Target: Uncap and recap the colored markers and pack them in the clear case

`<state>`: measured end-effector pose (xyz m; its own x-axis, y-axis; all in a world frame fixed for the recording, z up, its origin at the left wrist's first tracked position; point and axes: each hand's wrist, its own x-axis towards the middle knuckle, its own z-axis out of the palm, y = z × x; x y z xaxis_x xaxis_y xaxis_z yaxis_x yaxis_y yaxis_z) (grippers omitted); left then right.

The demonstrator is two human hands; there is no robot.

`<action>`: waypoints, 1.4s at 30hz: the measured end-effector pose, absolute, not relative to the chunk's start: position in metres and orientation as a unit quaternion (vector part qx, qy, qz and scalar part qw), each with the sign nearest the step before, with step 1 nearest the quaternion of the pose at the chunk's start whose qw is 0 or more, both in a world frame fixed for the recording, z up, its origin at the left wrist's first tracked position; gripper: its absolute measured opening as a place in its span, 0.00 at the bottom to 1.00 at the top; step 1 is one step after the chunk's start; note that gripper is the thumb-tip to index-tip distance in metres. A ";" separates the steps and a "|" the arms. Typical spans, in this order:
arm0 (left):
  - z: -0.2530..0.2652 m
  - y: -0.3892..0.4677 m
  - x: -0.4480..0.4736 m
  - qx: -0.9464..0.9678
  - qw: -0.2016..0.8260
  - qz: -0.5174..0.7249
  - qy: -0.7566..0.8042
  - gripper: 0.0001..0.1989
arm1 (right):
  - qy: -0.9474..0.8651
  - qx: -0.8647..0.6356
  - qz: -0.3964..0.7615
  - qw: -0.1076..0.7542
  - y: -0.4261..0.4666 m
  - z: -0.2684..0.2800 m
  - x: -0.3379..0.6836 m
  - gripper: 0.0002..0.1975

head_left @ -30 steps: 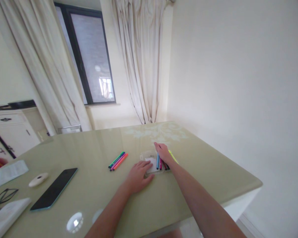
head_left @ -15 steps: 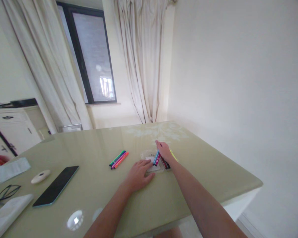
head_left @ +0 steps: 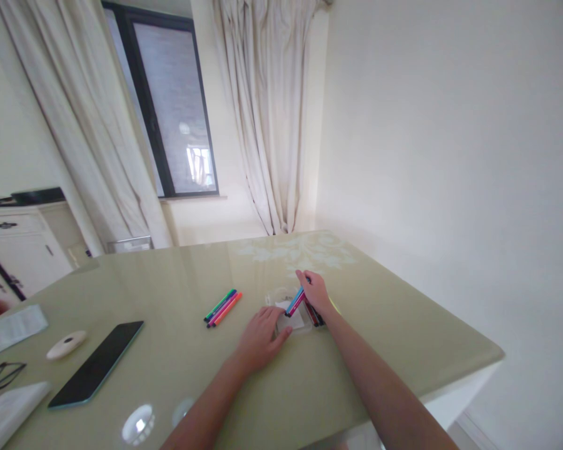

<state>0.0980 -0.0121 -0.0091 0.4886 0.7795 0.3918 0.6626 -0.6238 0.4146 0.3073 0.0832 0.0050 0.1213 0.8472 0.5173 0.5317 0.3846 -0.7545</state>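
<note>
Between my hands lies a clear plastic case (head_left: 294, 322) with a white paper in it. My right hand (head_left: 315, 292) is closed around blue and magenta marker pens (head_left: 295, 302), held tilted above the case. Dark red and black markers (head_left: 313, 315) lie in the case's right side, partly covered by my right wrist, and a yellow edge shows beyond it. My left hand (head_left: 261, 334) rests with fingers stretched out at the case's left edge. Apart from it, to the left, a small row of green, purple, pink and orange markers (head_left: 223, 308) lies on the table.
On the left of the glossy table (head_left: 178, 350) lie a black phone (head_left: 97, 364), a white oval object (head_left: 67, 345), glasses (head_left: 2, 378), a face mask (head_left: 14, 330) and a white flat object (head_left: 14, 412). A wall (head_left: 450, 156) runs along the right side.
The blue and magenta markers have shifted slightly left over the case in my right hand. My left hand stays at the case edge. The view has shifted a little.
</note>
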 end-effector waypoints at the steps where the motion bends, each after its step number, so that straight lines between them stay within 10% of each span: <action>1: -0.009 -0.012 0.098 0.856 0.104 0.278 0.423 0.21 | -0.644 -0.533 0.148 0.528 0.081 0.005 0.307 0.27; 10: -0.010 -0.019 0.096 0.854 0.085 0.289 0.424 0.26 | -0.645 -0.512 0.085 0.561 0.060 0.016 0.300 0.25; 22: -0.027 -0.018 0.103 0.819 -0.195 0.308 0.443 0.15 | -0.780 -0.371 0.076 0.498 -0.003 0.022 0.248 0.16; 30: 0.000 -0.007 0.067 0.748 -0.105 0.145 0.640 0.24 | -0.658 -0.489 0.148 0.553 0.036 0.024 0.286 0.21; 42: -0.005 0.002 0.034 0.720 -0.121 0.139 0.669 0.17 | -0.737 -0.620 -0.009 0.269 0.068 -0.005 0.321 0.24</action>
<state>0.0342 0.0017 -0.0048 0.0665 0.9297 0.3623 0.9971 -0.0757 0.0111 0.3213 0.0684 -0.0049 -0.0867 0.9094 0.4067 0.9187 0.2309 -0.3205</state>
